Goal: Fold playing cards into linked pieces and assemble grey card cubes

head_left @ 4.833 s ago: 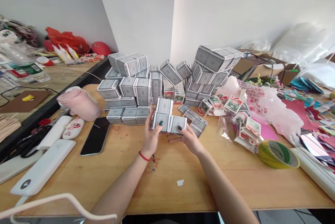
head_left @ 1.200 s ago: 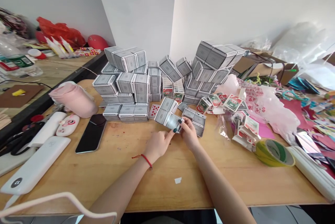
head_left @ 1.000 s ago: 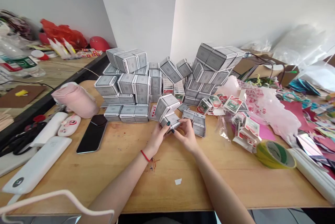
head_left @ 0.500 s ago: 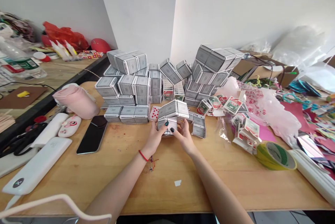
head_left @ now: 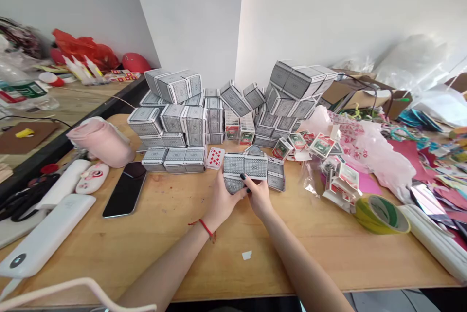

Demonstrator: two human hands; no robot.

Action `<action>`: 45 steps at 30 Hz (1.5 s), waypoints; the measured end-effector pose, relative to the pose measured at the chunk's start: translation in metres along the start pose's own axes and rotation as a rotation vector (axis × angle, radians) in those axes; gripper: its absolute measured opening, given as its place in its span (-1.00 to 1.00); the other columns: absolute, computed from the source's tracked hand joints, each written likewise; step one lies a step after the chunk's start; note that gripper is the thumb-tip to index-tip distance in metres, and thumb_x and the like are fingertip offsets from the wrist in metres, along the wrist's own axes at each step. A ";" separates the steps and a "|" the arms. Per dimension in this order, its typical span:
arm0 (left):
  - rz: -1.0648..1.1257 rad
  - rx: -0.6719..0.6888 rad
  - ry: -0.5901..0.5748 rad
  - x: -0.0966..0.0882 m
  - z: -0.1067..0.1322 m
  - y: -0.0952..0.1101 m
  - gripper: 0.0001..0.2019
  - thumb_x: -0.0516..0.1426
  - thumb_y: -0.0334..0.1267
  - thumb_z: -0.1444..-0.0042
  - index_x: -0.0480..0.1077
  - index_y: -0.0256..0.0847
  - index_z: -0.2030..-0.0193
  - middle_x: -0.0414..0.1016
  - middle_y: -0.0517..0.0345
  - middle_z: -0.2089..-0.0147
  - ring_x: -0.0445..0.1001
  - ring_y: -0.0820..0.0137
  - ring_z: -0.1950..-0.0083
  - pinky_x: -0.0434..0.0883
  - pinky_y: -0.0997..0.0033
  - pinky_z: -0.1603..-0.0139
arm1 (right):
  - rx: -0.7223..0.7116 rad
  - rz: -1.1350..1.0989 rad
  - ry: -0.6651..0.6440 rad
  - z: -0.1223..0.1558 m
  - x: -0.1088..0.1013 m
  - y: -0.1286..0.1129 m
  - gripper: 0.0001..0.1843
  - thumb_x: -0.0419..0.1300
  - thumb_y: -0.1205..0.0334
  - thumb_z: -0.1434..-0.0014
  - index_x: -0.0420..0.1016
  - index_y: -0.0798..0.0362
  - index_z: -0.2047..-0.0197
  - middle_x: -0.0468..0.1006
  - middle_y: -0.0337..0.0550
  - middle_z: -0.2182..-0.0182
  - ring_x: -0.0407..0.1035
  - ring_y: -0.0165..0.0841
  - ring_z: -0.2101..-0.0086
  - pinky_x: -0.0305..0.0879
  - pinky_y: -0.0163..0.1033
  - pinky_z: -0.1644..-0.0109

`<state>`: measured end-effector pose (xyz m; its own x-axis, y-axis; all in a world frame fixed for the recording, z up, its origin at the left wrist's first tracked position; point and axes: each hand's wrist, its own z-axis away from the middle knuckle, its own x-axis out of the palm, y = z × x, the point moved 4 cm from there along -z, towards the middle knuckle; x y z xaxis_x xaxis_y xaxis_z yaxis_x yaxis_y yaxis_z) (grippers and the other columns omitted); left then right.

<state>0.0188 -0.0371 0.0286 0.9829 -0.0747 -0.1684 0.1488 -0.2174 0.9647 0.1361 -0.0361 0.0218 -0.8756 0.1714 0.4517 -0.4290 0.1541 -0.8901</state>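
Observation:
My left hand point(head_left: 222, 200) and my right hand point(head_left: 258, 196) meet at the middle of the wooden table point(head_left: 233, 234), both closed on a folded block of grey-backed playing cards point(head_left: 245, 166). The block stands on the table with its patterned faces toward me. A single red diamond card point(head_left: 215, 157) lies face up just left of it. Behind rises a pile of similar grey card blocks point(head_left: 175, 117), with a taller stack point(head_left: 299, 83) at the back right.
A black phone point(head_left: 126, 189), a pink roll point(head_left: 102, 141) and white cases point(head_left: 47, 234) lie at the left. Loose red-and-green card boxes point(head_left: 321, 146), pink plastic bags point(head_left: 379, 151), a yellow tape roll point(head_left: 381, 207) and paper scraps crowd the right. A paper bit point(head_left: 247, 255) lies near the front.
The card block, held as a loose strip earlier, has been folded up and turned in my hands. It now stands on the table with both hands gripping its lower front.

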 end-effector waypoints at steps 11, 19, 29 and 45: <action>-0.099 0.034 -0.010 0.002 0.005 0.002 -0.23 0.22 -0.16 0.04 -0.07 -0.15 -0.26 0.22 -0.13 -0.18 0.22 0.15 -0.22 0.22 0.08 -0.16 | 0.039 0.049 0.025 -0.001 -0.001 -0.004 -0.47 0.34 0.23 0.13 0.41 0.09 0.03 0.57 -0.07 0.19 0.43 -0.18 0.15 0.28 0.01 -0.06; -0.012 -0.032 0.061 -0.003 0.002 0.001 -0.25 0.24 -0.18 0.07 -0.02 -0.14 -0.24 0.26 -0.08 -0.16 0.28 0.19 -0.18 0.23 0.12 -0.17 | 0.038 -0.012 0.042 -0.005 -0.008 -0.004 -0.29 0.35 0.23 0.13 0.23 -0.05 -0.11 0.51 -0.12 0.09 0.41 -0.25 0.10 0.28 -0.04 -0.07; 0.037 -0.074 0.089 -0.009 -0.006 -0.003 -0.23 0.26 -0.19 0.11 -0.01 -0.14 -0.22 0.22 -0.06 -0.19 0.25 0.19 -0.20 0.19 0.13 -0.20 | 0.064 0.009 0.075 -0.017 -0.028 -0.009 -0.54 0.33 0.23 0.13 0.43 0.02 0.09 0.51 -0.11 0.07 0.34 -0.18 0.00 0.18 -0.02 -0.13; -0.102 0.012 0.073 -0.009 -0.002 -0.002 -0.19 0.27 -0.20 0.15 -0.01 -0.16 -0.24 0.16 -0.08 -0.21 0.15 0.13 -0.25 0.12 0.05 -0.23 | -0.038 0.047 0.016 -0.019 -0.029 -0.025 -0.40 0.31 0.13 0.08 0.32 -0.07 -0.07 0.40 -0.17 -0.06 0.22 -0.24 -0.09 0.14 -0.10 -0.15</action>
<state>0.0102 -0.0336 0.0286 0.9680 0.0194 -0.2504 0.2479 -0.2320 0.9406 0.1766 -0.0267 0.0322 -0.8908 0.1946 0.4106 -0.3783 0.1827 -0.9075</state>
